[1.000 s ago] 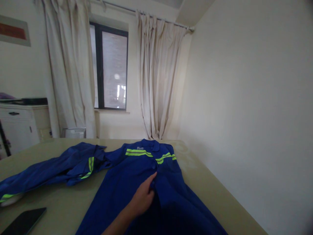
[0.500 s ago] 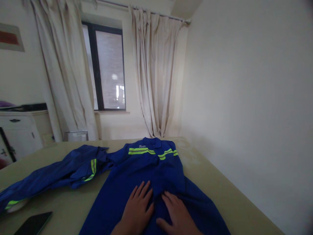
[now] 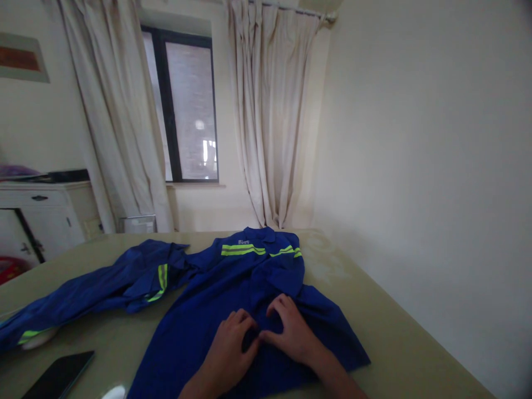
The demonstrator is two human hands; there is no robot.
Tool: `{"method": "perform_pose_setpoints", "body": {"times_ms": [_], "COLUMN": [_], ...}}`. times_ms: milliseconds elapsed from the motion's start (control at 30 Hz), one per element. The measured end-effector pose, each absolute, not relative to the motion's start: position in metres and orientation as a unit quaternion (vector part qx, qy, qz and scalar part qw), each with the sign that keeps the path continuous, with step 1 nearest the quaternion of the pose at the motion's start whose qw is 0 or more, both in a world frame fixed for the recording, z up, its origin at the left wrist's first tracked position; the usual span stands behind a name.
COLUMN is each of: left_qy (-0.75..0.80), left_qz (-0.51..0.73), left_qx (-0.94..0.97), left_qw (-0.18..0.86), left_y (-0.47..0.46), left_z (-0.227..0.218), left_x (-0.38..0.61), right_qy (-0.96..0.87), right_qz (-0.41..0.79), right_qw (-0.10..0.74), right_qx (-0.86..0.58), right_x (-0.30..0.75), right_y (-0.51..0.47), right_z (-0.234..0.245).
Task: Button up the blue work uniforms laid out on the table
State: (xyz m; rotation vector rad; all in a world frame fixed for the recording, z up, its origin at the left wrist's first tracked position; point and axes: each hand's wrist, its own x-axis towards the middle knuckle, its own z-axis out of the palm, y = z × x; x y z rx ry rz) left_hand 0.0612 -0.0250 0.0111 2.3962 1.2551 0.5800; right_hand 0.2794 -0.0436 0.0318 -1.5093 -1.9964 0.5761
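Note:
A blue work jacket (image 3: 199, 310) with yellow-green reflective stripes lies spread on the table, its collar at the far end and its front hem towards me. My left hand (image 3: 233, 349) rests on the lower front, fingers and thumb curled in on the cloth near the middle. Close beside it, my right hand (image 3: 293, 332) is bent in the same way on the right front panel, with blue fabric between thumb and fingers. The two thumbs nearly meet. Some fingertips are hidden against the cloth.
A second blue striped garment or sleeve (image 3: 103, 291) stretches leftward across the table (image 3: 399, 338). A dark phone or tablet (image 3: 62, 374) lies at the near left. The wall (image 3: 436, 166) borders the right side; curtains (image 3: 270, 111) and a white cabinet (image 3: 41, 202) stand behind.
Both hands were flatter with fingers spread; now they are curled and closer together. The jacket's right front has shifted, its hem corner now showing. The view has tilted slightly.

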Motion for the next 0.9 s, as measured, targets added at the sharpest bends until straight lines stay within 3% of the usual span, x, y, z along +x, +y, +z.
{"method": "perform_pose_setpoints", "body": {"times_ms": [167, 467, 767, 900], "left_qy": [0.384, 0.41, 0.364, 0.369], "left_qz": [0.122, 0.183, 0.164, 0.145], "left_qx": [0.878, 0.882, 0.915, 0.918], "left_qw": [0.26, 0.143, 0.061, 0.014], "left_y": [-0.021, -0.01, -0.037, -0.038], "left_z": [0.008, 0.001, 0.002, 0.0], "left_x": [0.057, 0.072, 0.077, 0.087], "right_qy": [-0.79, -0.733, -0.774, -0.762], "right_qz": [0.293, 0.297, 0.196, 0.224], "right_qw": [0.149, 0.284, 0.217, 0.295], "right_qx": [-0.518, -0.542, -0.561, -0.531], "right_x": [0.309, 0.295, 0.295, 0.293], "right_y": [-0.055, -0.047, -0.053, -0.048], "right_z": [0.037, 0.029, 0.032, 0.03]}}
